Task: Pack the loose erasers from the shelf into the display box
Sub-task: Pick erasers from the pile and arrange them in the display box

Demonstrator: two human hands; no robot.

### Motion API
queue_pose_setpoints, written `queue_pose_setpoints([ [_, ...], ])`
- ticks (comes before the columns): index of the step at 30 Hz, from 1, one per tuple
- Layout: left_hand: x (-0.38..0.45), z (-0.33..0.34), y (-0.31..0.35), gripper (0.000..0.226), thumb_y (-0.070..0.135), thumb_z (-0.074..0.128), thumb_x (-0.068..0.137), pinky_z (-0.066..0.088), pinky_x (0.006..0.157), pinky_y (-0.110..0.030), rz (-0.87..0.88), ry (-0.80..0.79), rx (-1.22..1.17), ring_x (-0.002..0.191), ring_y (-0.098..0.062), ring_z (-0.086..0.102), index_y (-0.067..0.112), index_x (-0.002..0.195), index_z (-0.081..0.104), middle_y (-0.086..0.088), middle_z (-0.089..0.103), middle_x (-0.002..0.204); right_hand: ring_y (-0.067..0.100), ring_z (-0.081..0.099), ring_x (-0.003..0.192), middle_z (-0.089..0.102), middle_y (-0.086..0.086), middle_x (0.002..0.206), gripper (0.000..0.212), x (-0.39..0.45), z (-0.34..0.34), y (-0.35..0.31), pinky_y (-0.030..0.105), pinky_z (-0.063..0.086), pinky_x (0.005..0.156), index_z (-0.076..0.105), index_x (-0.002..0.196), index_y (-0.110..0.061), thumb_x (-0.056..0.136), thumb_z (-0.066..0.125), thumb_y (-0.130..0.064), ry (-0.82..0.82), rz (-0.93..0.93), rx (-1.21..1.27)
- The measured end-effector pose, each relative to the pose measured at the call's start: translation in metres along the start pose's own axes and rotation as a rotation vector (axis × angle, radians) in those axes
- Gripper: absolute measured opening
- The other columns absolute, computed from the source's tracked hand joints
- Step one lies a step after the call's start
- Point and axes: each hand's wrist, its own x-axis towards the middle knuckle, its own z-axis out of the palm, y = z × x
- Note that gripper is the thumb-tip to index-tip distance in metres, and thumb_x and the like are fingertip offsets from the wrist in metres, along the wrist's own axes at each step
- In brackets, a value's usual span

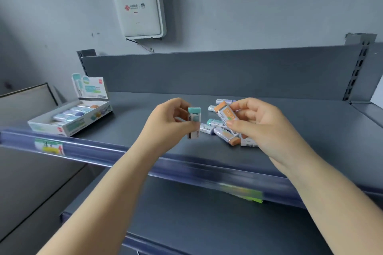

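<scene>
My left hand (172, 122) pinches a teal-capped eraser (194, 121) upright above the grey shelf (145, 130). Just to its right, my right hand (259, 126) grips an orange-capped eraser (226, 115), tilted. Below and between the hands lies a pile of several loose erasers (222, 133) in white sleeves with teal, purple and orange ends. The white display box (68, 125) sits at the shelf's left end, its printed lid standing up at the back and several erasers lying in a row inside.
The shelf's blue front rail (186, 168) carries price labels (49, 147). A grey back panel (207, 72) closes the shelf behind. A lower shelf (207, 223) lies beneath. A white router box (138, 5) hangs on the wall above.
</scene>
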Motion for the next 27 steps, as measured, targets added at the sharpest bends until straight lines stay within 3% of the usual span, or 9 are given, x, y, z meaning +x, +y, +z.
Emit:
queue_pose_setpoints([
  [2, -0.002, -0.016, -0.01, 0.017, 0.007, 0.068, 0.076, 0.039, 0.057, -0.025, -0.003, 0.038, -0.004, 0.065, -0.018, 0.049, 0.02, 0.08, 0.058, 0.003, 0.061, 0.074, 0.005, 0.058, 0.065, 0.069, -0.011, 0.074, 0.014, 0.004, 0.015, 0.001, 0.021, 0.042, 0.062, 0.063, 0.089, -0.023, 0.081, 0.064, -0.011, -0.015, 0.005, 0.017],
  [6, -0.007, -0.048, -0.03, 0.017, 0.006, 0.068, 0.077, 0.04, 0.058, -0.028, -0.018, 0.091, -0.01, 0.062, -0.018, 0.051, 0.014, 0.089, 0.059, 0.005, 0.062, 0.072, 0.005, 0.058, 0.061, 0.069, -0.008, 0.071, 0.01, 0.012, 0.051, 0.001, 0.017, 0.041, 0.062, 0.063, 0.089, -0.02, 0.081, 0.065, -0.015, -0.041, -0.017, 0.004],
  [13, -0.017, -0.12, -0.065, 0.026, 0.005, 0.068, 0.078, 0.045, 0.052, -0.011, -0.014, 0.114, -0.023, 0.064, -0.011, 0.062, 0.028, 0.083, 0.058, 0.002, 0.066, 0.076, 0.005, 0.059, 0.062, 0.069, -0.007, 0.072, 0.013, 0.029, 0.125, -0.009, 0.02, 0.042, 0.065, 0.064, 0.088, -0.023, 0.079, 0.065, -0.013, -0.021, -0.047, 0.013],
  [17, -0.021, -0.163, -0.086, 0.027, 0.0, 0.071, 0.074, 0.048, 0.061, -0.018, -0.039, 0.144, -0.072, 0.059, -0.008, 0.059, 0.024, 0.077, 0.058, -0.001, 0.066, 0.071, 0.006, 0.058, 0.061, 0.068, -0.007, 0.072, 0.015, 0.038, 0.173, -0.016, 0.02, 0.041, 0.065, 0.064, 0.087, -0.023, 0.079, 0.065, -0.01, -0.031, -0.04, 0.037],
  [21, -0.019, -0.207, -0.107, 0.018, -0.001, 0.069, 0.075, 0.053, 0.077, -0.036, -0.05, 0.157, -0.102, 0.07, -0.021, 0.067, 0.012, 0.081, 0.059, -0.014, 0.072, 0.081, 0.009, 0.058, 0.063, 0.068, -0.006, 0.073, 0.014, 0.047, 0.218, -0.02, 0.023, 0.046, 0.07, 0.064, 0.087, -0.021, 0.079, 0.066, -0.01, -0.029, -0.052, 0.041],
  [25, -0.013, -0.242, -0.126, 0.017, 0.006, 0.071, 0.075, 0.057, 0.07, -0.03, -0.051, 0.153, -0.062, 0.07, -0.012, 0.07, 0.014, 0.085, 0.059, 0.002, 0.073, 0.074, 0.01, 0.058, 0.063, 0.067, -0.005, 0.072, 0.013, 0.055, 0.253, -0.021, 0.022, 0.047, 0.069, 0.064, 0.085, -0.02, 0.079, 0.066, -0.009, -0.011, -0.059, 0.055],
  [27, -0.01, -0.254, -0.135, 0.018, 0.008, 0.073, 0.074, 0.057, 0.067, -0.027, -0.041, 0.155, -0.057, 0.072, -0.013, 0.071, 0.015, 0.085, 0.06, 0.002, 0.074, 0.074, 0.01, 0.058, 0.062, 0.067, -0.004, 0.072, 0.013, 0.06, 0.267, -0.021, 0.021, 0.047, 0.069, 0.064, 0.086, -0.019, 0.079, 0.066, -0.008, -0.009, -0.063, 0.048],
])
